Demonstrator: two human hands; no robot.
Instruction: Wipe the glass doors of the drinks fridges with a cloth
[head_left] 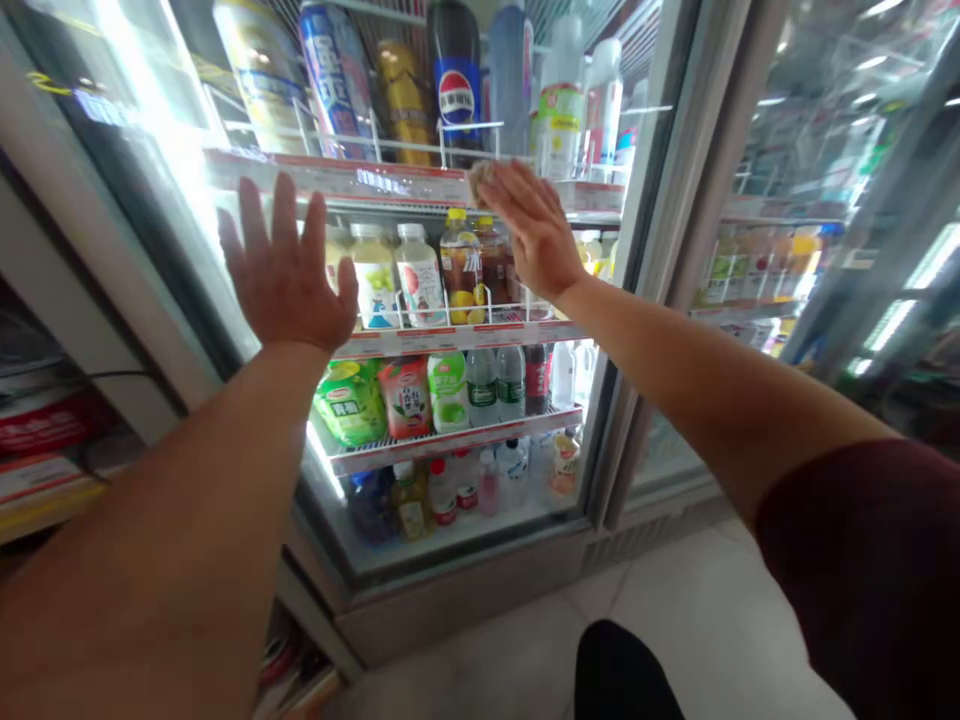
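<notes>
"Poking up at the bottom edge, is that a knee?"

"Yes, a dark-clad knee (622, 670) over the pale tiled floor (487, 660). At the right, a dark red sleeve (862, 560) covers the upper arm."

"And the left hand (289, 270)?"

"Its grip is spread, fingers and thumb well apart, palm toward the glass door (660, 130). Whether it touches the glass, I can't tell."

"The right hand (536, 235)?"

"That grip is together, fingers side by side and closed over what looks like a pale cloth (481, 182). The cloth shows at the fingertips, in front of the top shelf's edge."

"Behind the door?"

"Large bottles up top, among them a dark cola bottle (456, 90) with a blue label. Beneath, yellow-capped tea bottles (461, 262) beside white-capped ones. Lower still, a green pouch (350, 400) next to an orange-red pouch (405, 397), with small bottles (442, 490) at the bottom."

"Anything farther off?"

"To the right, a second glass door (757, 260), blurred, with more drinks behind it."
</notes>
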